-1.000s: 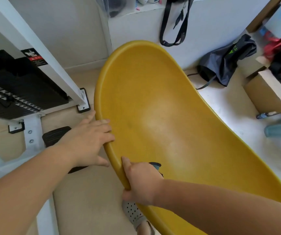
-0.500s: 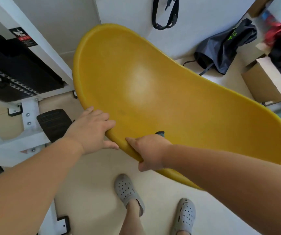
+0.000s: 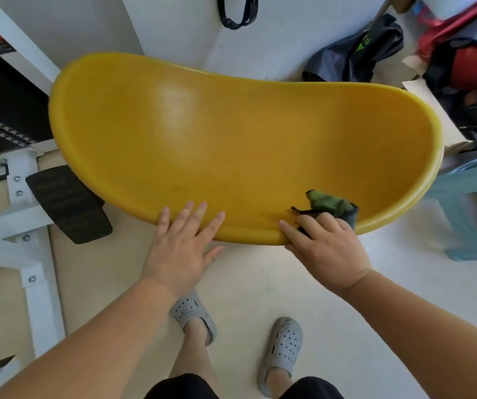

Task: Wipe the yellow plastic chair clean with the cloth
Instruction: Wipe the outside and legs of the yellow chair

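Note:
The yellow plastic chair (image 3: 231, 145) fills the middle of the view, its curved shell lying across from left to right. My left hand (image 3: 181, 240) rests flat on the near rim, fingers spread over the edge. My right hand (image 3: 325, 246) grips a dark green cloth (image 3: 330, 204) and presses it against the inside of the shell near the right end of the near rim. Part of the cloth is hidden under my fingers.
A white metal frame with a black pedal (image 3: 67, 203) stands at the left. Dark bags (image 3: 355, 53) and a cardboard box (image 3: 444, 125) crowd the back right. A teal stool (image 3: 470, 208) is at the right. My feet in grey clogs (image 3: 281, 347) stand below on the pale floor.
The chair has swung round so its length lies across the view. Both hands moved right along the near rim, and the cloth now shows beyond my right hand inside the shell.

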Demonstrator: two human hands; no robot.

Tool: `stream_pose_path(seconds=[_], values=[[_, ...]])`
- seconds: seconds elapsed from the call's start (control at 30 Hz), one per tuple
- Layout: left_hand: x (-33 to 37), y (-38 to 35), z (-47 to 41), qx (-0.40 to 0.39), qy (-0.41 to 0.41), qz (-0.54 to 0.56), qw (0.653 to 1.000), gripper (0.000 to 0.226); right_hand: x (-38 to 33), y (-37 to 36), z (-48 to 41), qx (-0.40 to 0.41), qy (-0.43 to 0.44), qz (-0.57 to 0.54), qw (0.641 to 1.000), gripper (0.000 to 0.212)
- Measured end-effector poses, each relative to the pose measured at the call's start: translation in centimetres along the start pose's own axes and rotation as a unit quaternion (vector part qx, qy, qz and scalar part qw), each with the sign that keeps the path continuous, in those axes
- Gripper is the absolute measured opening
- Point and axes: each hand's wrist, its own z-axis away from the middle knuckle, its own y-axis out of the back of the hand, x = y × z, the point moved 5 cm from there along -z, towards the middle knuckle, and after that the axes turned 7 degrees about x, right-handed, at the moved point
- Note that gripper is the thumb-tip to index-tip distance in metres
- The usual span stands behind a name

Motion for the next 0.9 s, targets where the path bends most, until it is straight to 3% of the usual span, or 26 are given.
stream_pose_path(seconds=[0.2,0.4,0.67,0.9], values=[[2.0,-1.0,-1.3,0.011,0.047,-0.011,0.999,0.069,2.7,-0.9,4.7,0.063,-0.146,0.027,0.987,0.032],[2.6,-1.1,-1.3,0.052,0.081,0.013,0.995,0.072,3.9,-1.7,4.1,0.126,-0.134,-0.024,0.983,0.027],[7.5,-0.4,-6.8,0.034,0.106,0.007,0.994,0.072,13.4,-2.6,2.6,0.057,-0.092,-0.025,0.994,0.033],[9.8,0.1,-13.6,-0.004,0.024,-0.058,0.998,0.081,20.5,-3.2,0.7,-0.004,-0.085,-0.038,0.996,0.044]])
